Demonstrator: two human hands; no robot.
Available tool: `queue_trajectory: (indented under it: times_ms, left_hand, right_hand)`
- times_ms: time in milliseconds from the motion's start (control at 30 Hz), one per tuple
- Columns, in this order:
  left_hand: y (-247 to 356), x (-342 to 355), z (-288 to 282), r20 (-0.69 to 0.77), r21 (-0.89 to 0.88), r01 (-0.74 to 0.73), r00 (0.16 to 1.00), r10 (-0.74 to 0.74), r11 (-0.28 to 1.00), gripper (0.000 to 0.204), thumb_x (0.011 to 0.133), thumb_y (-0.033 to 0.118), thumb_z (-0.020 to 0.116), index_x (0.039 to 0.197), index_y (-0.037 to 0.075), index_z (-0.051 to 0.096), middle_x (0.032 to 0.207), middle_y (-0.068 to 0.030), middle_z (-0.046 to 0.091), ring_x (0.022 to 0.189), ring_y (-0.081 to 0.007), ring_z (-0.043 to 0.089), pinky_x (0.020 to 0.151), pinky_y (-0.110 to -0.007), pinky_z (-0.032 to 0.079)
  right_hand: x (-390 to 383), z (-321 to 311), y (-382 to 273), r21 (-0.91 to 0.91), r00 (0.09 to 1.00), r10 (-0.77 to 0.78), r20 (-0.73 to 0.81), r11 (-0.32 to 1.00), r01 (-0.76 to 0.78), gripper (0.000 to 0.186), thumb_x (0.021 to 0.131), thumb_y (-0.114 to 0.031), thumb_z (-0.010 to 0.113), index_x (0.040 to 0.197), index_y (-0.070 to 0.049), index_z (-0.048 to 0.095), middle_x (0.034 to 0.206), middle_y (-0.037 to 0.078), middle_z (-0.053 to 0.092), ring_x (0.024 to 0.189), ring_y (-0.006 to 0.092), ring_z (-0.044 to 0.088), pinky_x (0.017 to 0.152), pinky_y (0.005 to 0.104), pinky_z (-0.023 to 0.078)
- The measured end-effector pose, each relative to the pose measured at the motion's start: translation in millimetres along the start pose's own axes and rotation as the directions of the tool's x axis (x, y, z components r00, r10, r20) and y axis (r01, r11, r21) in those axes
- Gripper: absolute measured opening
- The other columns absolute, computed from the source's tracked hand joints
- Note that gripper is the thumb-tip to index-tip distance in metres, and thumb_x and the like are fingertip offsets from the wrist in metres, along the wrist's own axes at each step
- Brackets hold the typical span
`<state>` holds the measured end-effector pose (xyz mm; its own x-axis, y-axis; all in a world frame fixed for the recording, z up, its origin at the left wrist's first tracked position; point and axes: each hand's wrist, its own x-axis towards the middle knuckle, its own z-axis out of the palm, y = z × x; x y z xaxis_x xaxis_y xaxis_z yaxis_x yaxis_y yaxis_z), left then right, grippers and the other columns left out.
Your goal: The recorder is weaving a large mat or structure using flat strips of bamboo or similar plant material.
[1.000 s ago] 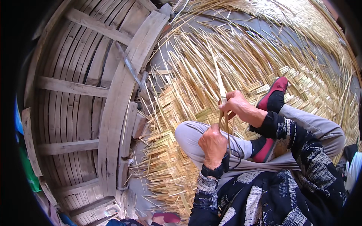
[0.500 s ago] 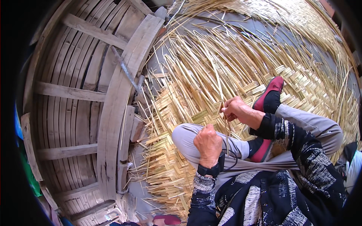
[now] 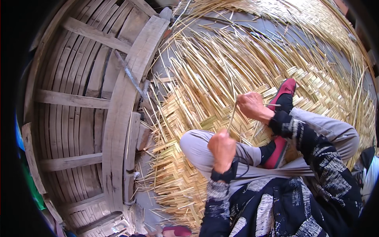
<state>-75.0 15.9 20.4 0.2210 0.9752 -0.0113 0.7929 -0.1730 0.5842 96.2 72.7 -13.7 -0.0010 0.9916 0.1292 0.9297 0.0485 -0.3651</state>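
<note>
I sit cross-legged on a woven mat (image 3: 179,158) of split reed strips. My left hand (image 3: 222,148), above my left knee, is closed in a fist on a thin reed strip (image 3: 232,116). The strip runs taut up to my right hand (image 3: 252,104), which is also closed on it, farther forward and to the right. A short straw-coloured end (image 3: 275,105) sticks out beside the right hand, near my red shoe (image 3: 285,91). Both hands are slightly blurred, and the fingertips are hidden from above. Loose unwoven strips (image 3: 213,67) fan out beyond the hands.
A large wooden frame of planks and beams (image 3: 122,106) stands along the left, a metal bar (image 3: 130,73) lying on it. More woven matting (image 3: 308,15) lies at the far right. Another person's red shoe (image 3: 177,231) shows at the bottom edge. Grey floor (image 3: 252,24) appears between the mats.
My right hand has moved up and to the right, and my left hand slightly right. The reed strip, earlier hanging near both hands, now stretches between them.
</note>
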Motion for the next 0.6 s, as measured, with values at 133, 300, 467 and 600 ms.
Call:
queue_trajectory:
  times_ms: [133, 300, 467, 600]
  left_hand:
    - [10, 10, 16, 0.029, 0.134, 0.118, 0.992, -0.123, 0.984, 0.013, 0.070, 0.011, 0.054, 0.073, 0.003, 0.064, 0.064, -0.0204, 0.058, 0.064, -0.0383, 0.057, 0.058, -0.046, 0.044]
    - [6, 8, 9, 0.011, 0.071, 0.125, 0.992, -0.127, 0.990, 0.012, 0.070, 0.010, 0.053, 0.071, 0.002, 0.062, 0.065, -0.0215, 0.058, 0.066, -0.0393, 0.058, 0.059, -0.047, 0.044]
    - [-12, 9, 3, -0.031, -0.020, 0.153, 0.988, -0.154, 0.988, 0.011, 0.074, 0.013, 0.056, 0.075, 0.004, 0.062, 0.064, -0.0187, 0.058, 0.065, -0.0381, 0.057, 0.059, -0.046, 0.043]
    - [-24, 6, 1, -0.018, -0.212, 0.224, 0.972, -0.233, 0.951, 0.012, 0.076, 0.016, 0.057, 0.078, 0.005, 0.061, 0.063, -0.0180, 0.057, 0.061, -0.0381, 0.054, 0.054, -0.044, 0.040]
  right_hand:
    - [-5, 17, -1, 0.040, 0.997, -0.062, 0.041, 0.997, 0.060, 0.013, 0.071, -0.016, 0.053, 0.067, -0.005, 0.058, 0.056, 0.016, 0.056, 0.054, 0.0301, 0.058, 0.048, 0.0402, 0.045]
    - [-28, -8, -49, 0.100, 0.960, -0.274, 0.066, 0.959, 0.267, 0.013, 0.069, -0.017, 0.055, 0.066, -0.003, 0.053, 0.054, 0.014, 0.056, 0.054, 0.0302, 0.060, 0.048, 0.0398, 0.046]
    - [-22, -23, -36, 0.084, 0.954, -0.295, 0.055, 0.953, 0.290, 0.003, 0.067, -0.008, 0.051, 0.068, -0.005, 0.052, 0.056, 0.012, 0.055, 0.051, 0.0298, 0.057, 0.045, 0.0416, 0.041]
    - [29, -23, 9, -0.007, 0.952, -0.187, -0.241, 0.982, 0.191, 0.005, 0.067, -0.006, 0.050, 0.067, -0.008, 0.054, 0.052, 0.011, 0.053, 0.048, 0.0280, 0.055, 0.043, 0.0398, 0.041]
